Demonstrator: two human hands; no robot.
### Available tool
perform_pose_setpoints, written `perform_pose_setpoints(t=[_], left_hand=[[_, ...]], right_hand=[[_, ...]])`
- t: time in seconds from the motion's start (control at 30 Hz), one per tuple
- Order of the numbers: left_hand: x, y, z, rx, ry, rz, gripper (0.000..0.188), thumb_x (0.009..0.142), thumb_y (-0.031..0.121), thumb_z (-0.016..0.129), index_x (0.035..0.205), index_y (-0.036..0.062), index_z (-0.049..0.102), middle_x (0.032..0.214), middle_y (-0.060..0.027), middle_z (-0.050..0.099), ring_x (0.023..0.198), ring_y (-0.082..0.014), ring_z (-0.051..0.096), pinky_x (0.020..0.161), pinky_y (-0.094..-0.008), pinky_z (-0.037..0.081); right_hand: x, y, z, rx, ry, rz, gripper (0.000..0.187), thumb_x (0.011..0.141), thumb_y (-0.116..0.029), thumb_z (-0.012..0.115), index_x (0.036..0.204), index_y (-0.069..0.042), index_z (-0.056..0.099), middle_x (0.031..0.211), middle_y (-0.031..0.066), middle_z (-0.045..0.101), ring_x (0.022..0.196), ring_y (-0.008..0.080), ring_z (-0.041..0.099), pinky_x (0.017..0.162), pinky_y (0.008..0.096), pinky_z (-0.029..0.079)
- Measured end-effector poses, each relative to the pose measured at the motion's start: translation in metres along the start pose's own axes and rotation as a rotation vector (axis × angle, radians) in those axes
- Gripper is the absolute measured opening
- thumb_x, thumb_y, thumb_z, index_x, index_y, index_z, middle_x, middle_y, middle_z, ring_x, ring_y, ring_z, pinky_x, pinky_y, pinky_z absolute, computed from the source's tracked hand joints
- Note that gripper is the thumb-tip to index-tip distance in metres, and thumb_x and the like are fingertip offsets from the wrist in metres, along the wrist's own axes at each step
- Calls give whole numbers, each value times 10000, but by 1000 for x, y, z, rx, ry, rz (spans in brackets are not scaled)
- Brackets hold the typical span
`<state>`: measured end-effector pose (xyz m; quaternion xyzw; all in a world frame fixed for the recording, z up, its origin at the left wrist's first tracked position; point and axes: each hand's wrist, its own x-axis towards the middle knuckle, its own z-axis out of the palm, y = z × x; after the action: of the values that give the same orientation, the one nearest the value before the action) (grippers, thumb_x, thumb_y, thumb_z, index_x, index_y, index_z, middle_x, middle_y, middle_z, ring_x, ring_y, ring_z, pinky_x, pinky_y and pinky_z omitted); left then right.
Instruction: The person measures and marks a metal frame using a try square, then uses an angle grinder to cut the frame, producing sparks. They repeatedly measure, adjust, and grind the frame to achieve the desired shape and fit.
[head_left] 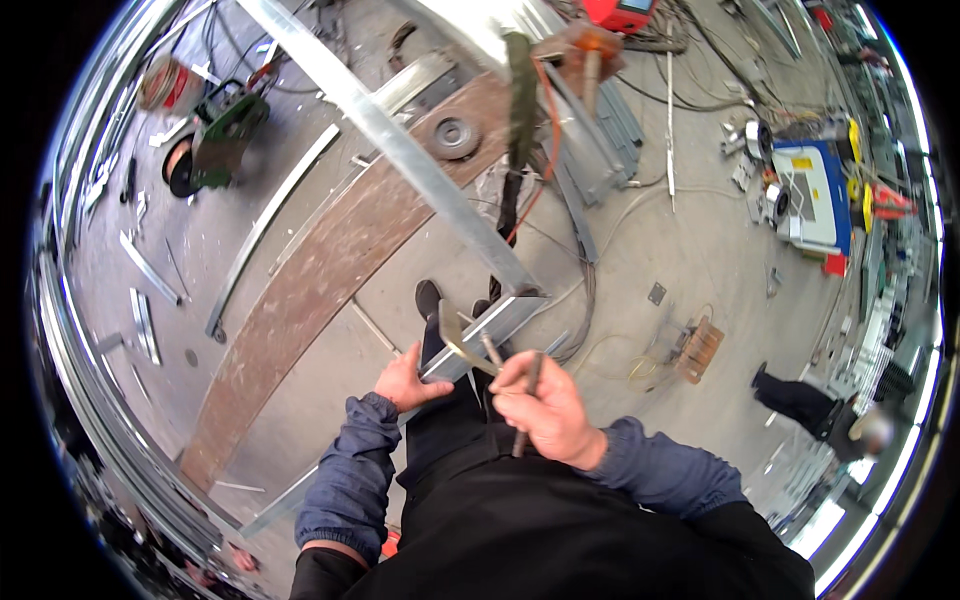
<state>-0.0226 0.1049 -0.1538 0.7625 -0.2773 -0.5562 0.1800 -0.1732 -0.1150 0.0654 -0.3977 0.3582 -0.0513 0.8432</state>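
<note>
In front of me stands a galvanized metal frame [392, 140], its long bars meeting at a corner near my body. My left hand [402, 384] straddles the near bar [500, 322], thumb on one side and a finger on the other; its remaining fingers are hard to make out. Just right of that bar, my right hand [545, 410] is closed around a thin dark rod [521, 440]. A bent, flat metal strip [452, 330] extends from the same hand toward the bar, with a short, thin piece [490, 350] beside it. What these two are is unclear.
A rusty brown steel plate [310, 290] curves across the floor, carrying a round metal disc [454, 136]. A green-framed wire reel [215, 140] stands far left. Cables trail near a blue-and-white machine [810, 190] on the right. Another person [830, 415] is at the right edge.
</note>
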Motion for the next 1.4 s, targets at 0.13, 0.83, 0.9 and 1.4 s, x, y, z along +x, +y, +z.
perform_pose_setpoints(t=[0.13, 0.83, 0.9, 1.4], left_hand=[[4, 0, -11, -203, -318, -56, 981, 745, 588, 896, 1429, -21, 544, 1331, -240, 685, 1234, -378, 672, 1018, -462, 520], [-14, 41, 8, 114, 116, -42, 561, 730, 367, 834, 1149, 31, 670, 1163, -203, 733, 1086, -387, 715, 938, -475, 571], [-14, 42, 8, 130, 123, -51, 558, 730, 368, 832, 1145, 32, 672, 1152, -201, 738, 1082, -385, 717, 936, -474, 571], [-16, 49, 11, 175, 151, -28, 515, 730, 366, 804, 1107, 33, 696, 1077, -196, 758, 1032, -381, 732, 904, -477, 580]], right_hand=[[7, -6, 2, -73, -9, 39, 195, 1028, -12, 548, 1215, 20, 594, 798, 18, 619, 625, 64, 525, 620, 242, 455], [-7, 15, 13, -81, 145, -71, 186, 988, -23, 632, 1159, 15, 571, 707, 67, 601, 536, 94, 482, 720, 276, 484], [-9, 20, 8, -71, 128, -81, 183, 986, -21, 630, 1158, 7, 575, 775, 96, 638, 542, 89, 488, 705, 269, 480], [-15, 25, 0, -39, 43, -85, 176, 1035, -57, 637, 1186, 9, 576, 785, -29, 597, 671, 40, 521, 615, 223, 445]])
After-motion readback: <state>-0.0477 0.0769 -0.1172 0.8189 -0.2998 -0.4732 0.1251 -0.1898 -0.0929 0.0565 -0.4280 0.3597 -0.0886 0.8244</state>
